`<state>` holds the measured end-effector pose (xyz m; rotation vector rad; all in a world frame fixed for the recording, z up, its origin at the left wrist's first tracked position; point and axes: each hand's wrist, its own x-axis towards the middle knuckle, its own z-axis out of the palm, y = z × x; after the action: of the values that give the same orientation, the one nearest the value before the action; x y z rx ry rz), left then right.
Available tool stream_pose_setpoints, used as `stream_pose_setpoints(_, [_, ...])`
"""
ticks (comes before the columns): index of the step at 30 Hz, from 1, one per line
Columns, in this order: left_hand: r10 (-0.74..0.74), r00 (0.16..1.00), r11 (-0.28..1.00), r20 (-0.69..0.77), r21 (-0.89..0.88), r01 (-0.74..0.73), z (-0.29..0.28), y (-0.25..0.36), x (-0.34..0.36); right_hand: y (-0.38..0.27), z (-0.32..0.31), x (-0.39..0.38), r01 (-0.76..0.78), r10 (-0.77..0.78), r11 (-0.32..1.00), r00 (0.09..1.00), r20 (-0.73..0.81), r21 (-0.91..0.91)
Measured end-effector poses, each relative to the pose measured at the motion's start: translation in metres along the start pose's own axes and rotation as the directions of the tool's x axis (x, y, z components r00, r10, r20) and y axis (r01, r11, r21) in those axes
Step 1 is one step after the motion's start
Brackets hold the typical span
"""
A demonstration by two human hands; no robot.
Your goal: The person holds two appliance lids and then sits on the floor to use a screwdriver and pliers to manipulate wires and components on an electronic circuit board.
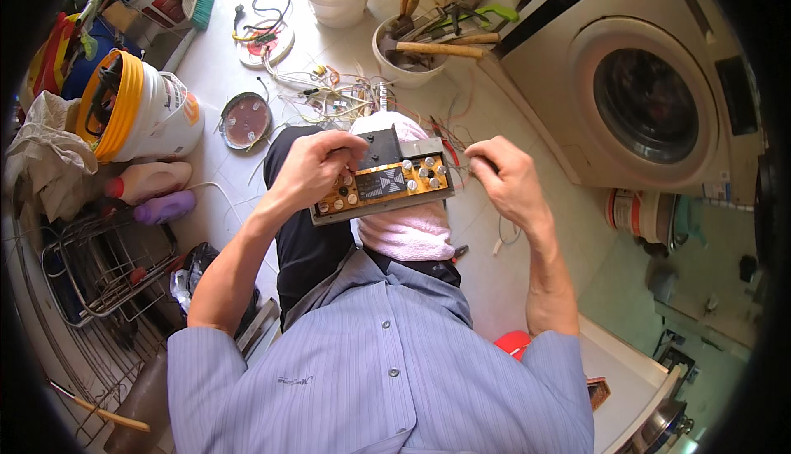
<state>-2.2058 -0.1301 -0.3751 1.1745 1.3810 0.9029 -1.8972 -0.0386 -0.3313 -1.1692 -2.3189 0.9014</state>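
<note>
A circuit board (381, 183) in a dark grey casing rests across my lap on a pink towel (404, 236). It carries a dark display panel and several round, pale parts. My left hand (317, 166) is over the board's upper left end, fingers curled and pressed together. What they pinch, if anything, is hidden. Off the board's right end, my right hand (511, 178) is raised with its fingers closed. Thin wires show close to its fingertips, but I cannot make out whether it holds one. A tool with red and black handles (445, 141) lies just beyond the board.
Tangled wires (338, 95) spread over the floor ahead, near a round metal lid (245, 120). Hammers and other tools fill a white bucket (404, 73). A washing machine (560, 124) stands at right. At left are a yellow-rimmed bucket (177, 116), bottles (156, 180) and a wire rack (107, 260).
</note>
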Motion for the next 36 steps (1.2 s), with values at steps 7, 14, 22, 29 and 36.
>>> stream_pose_setpoints(7, [0.034,0.954,0.998,-0.298,-0.048,-0.051,-0.031,-0.031,-0.026,0.029,0.042,0.005,-0.471,0.415,0.852,0.874,0.252,0.229])
stream_pose_setpoints(14, [-0.123,0.921,0.969,-0.370,-0.244,0.031,-0.053,-0.062,-0.046,0.042,0.052,0.002,-0.606,0.431,0.590,0.795,0.427,0.534])
stream_pose_setpoints(22, [-0.121,0.930,0.946,-0.347,-0.324,0.002,-0.049,-0.071,-0.048,0.045,0.062,0.004,-0.678,0.454,0.519,0.735,0.504,0.520])
stream_pose_setpoints(29, [-0.116,0.933,0.930,-0.341,-0.368,-0.019,-0.049,-0.071,-0.048,0.043,0.064,0.014,-0.667,0.395,0.521,0.742,0.542,0.533])
stream_pose_setpoints(36, [-0.157,0.922,0.924,-0.355,-0.382,0.010,-0.047,-0.073,-0.054,0.009,0.052,0.024,-0.574,0.331,0.623,0.809,0.485,0.532])
